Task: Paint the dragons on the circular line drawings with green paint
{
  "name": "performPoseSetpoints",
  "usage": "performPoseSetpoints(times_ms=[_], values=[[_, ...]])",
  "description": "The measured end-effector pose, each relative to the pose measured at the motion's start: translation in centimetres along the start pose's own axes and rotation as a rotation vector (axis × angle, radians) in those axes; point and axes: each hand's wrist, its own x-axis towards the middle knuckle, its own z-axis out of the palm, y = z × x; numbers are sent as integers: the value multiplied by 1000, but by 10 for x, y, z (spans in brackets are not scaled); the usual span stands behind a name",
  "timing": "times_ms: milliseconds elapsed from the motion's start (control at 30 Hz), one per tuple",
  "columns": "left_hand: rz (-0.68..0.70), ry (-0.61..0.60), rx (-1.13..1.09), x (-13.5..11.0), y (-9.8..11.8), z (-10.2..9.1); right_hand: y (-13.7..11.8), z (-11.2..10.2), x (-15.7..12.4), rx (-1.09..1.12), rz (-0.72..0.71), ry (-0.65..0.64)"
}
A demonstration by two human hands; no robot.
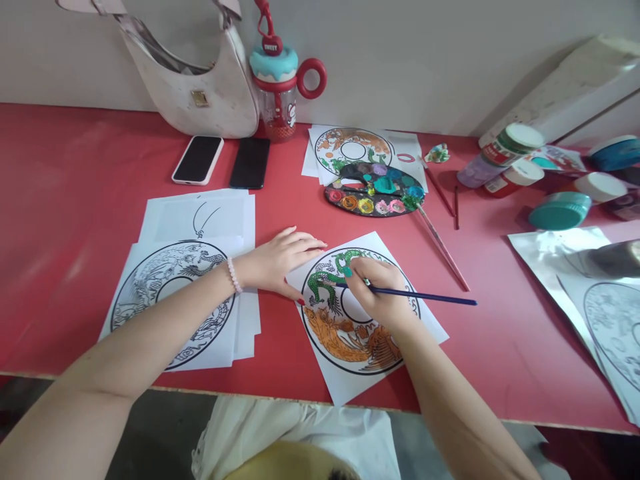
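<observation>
Risks first.
- The heel of the right hand (383, 297) looks to rest on or just over the orange bird in the lower half of the drawing. If that paint is wet it will smear. I can't tell the wetness from here.
- The sheet (345, 383) lies loose on the red table (500, 333), centre frame, with its lower corner near the front edge. Only the left hand (280, 263) pins it, at the left edge. If that hand lifts, I'd expect the paper to skate and the stroke to cross the outline.
- The tip of the brush (425, 295) is in fine green linework, so too much paint would likely flood the lines.
- The palette (373, 190) sits upper centre, so a reach to it could pass a sleeve or wrist over the painted area.

Pose:
- Right hand: fingers pinched shut on the blue brush in a pen grip. The handle points to the right of the frame and the tip is at the green dragon, upper left of the circle. The forearm comes in from lower right.
- Left hand: flat, palm down, fingers straight and close together, holding nothing. The thumb is on the sheet's left edge, with a bracelet (233, 275) on the wrist. The forearm crosses over the blank sheets (200, 220) at left.
</observation>
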Motion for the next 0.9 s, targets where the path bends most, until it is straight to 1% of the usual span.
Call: performPoseSetpoints(times_ms=[167,333,500,667,833,900], values=[[-6,-7,10,0,0,1,-1,0,-1,-4,32,-16],[-1,-10,14,0,-2,2,0,0,-1,-15,14,2],[-22,-23,11,0,-1,2,4,1,-1,-42,9,-23],[-24,-30,10,-1,0,1,4,2,-2,-77,36,13],[-20,-25,14,-1,-1,3,2,4,-1,-48,16,-25],[-16,-17,14,-1,-2,3,2,5,-1,-68,24,4]])
